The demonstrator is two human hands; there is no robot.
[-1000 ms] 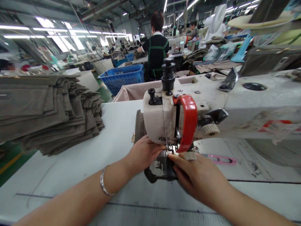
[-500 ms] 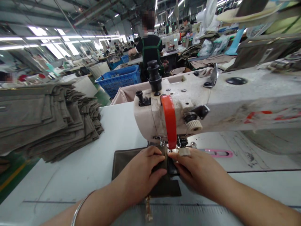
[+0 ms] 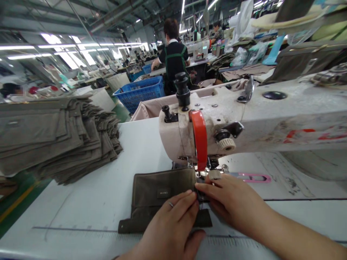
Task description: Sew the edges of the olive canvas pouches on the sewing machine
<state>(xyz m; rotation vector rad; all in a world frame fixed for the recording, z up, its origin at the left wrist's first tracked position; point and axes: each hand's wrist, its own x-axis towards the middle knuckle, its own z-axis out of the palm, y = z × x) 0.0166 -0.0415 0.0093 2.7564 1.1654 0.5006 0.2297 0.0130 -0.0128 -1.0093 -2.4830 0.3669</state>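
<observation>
Under the needle area of a white sewing machine [image 3: 173, 141] lies a dark olive-brown fabric panel [image 3: 148, 187] with a small label on its face. A narrow strip [image 3: 130, 225] of the same cloth runs along its near edge. My left hand [image 3: 173, 220], a ring on one finger, lies over the panel's near right part, fingers stretched out and thumb apart. Close beside the presser foot, my right hand [image 3: 226, 193] has bent fingers pinched at the panel's right edge; the fingertips' undersides are hidden. An orange-red guard [image 3: 200, 141] hangs in front of the needle.
A tall pile of brown fabric pieces [image 3: 76, 141] sits at the left of the white table [image 3: 89, 202]. Pink-handled thread snips [image 3: 256, 177] lie behind my right hand. A blue basket [image 3: 141, 94] and a person in a green-strapped apron [image 3: 175, 59] are beyond the machine.
My left hand has slid toward me and slightly right, uncovering the panel's label and the strip's left end. My right hand stays by the presser foot. The view has shifted slightly.
</observation>
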